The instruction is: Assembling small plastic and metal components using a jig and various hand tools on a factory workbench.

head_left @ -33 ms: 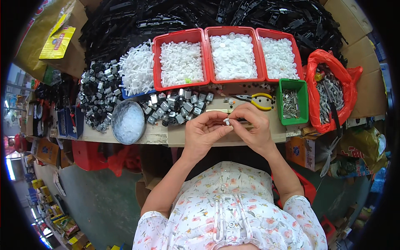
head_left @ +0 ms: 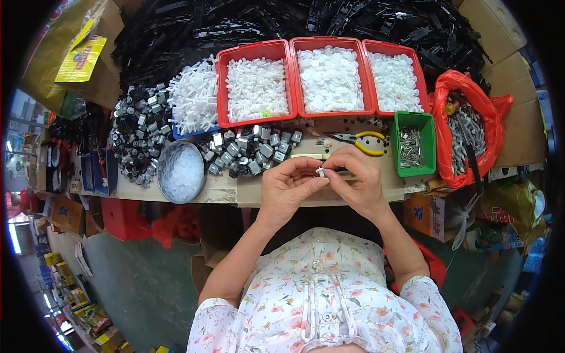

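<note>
A small white plastic part [head_left: 320, 172] is pinched between both hands over the front edge of the bench. My left hand [head_left: 283, 189] has its thumb and forefinger closed on it from the left. From the right, my right hand [head_left: 360, 183] meets it with thumb and forefinger also closed. Fingers hide most of the part, so its exact shape does not show. Just beyond the hands lie pliers with yellow handles [head_left: 370, 143]. Small silver motors [head_left: 259, 147] are heaped to the left of the pliers.
Three red trays [head_left: 292, 79] of small white pieces stand behind. A green bin [head_left: 431, 144] holds metal pins, beside a red plastic bag [head_left: 500, 135] of grey parts. On the left sit a round dish [head_left: 200, 170] of whitish material and more motors [head_left: 126, 126]. Black plastic parts [head_left: 247, 23] pile up behind.
</note>
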